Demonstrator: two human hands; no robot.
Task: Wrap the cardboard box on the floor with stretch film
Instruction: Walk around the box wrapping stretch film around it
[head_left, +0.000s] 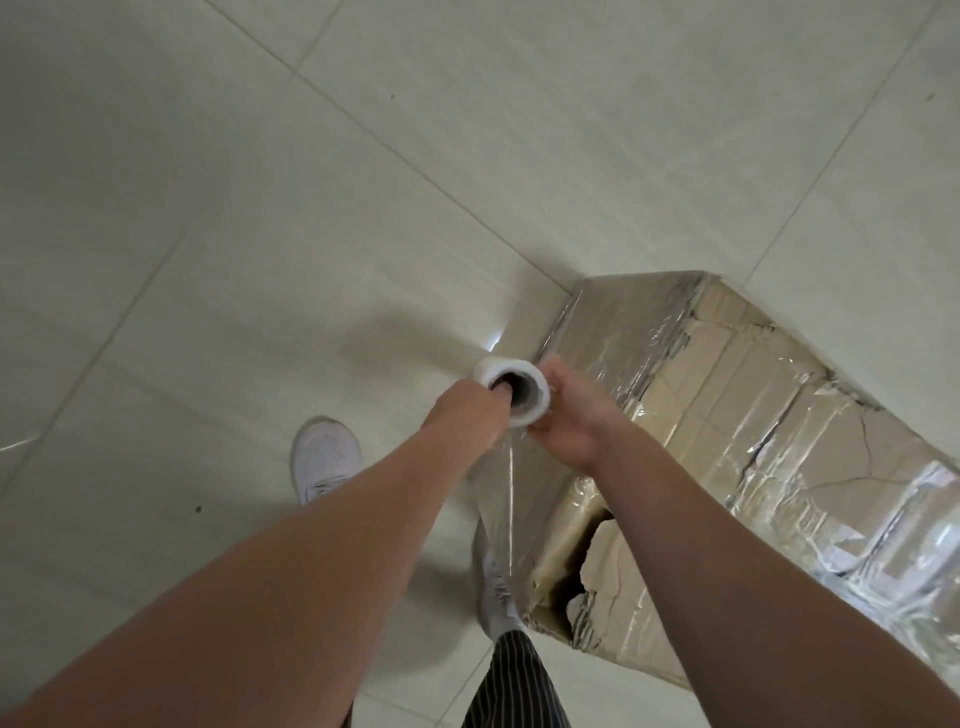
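From my remote station I read the left hand (470, 410) as clenched on the stretch film roll (519, 395) – its fingertips are hooked into the dark core opening at the near end. The right hand (566, 415) grasps the same roll from the opposite side, thumb and fingers curled against the white outer winding. The roll is held end-on to the camera, above the floor (260, 208) and just beside the cardboard box (727, 431). A clear sheet of film (511, 493) runs from the roll down to the near corner of the box. The box lies on the tiled floor at the right – torn at the near corner, its sides and far end covered in glossy film. Two white shoes (324, 457) and a striped trouser leg (514, 680) are below the arms
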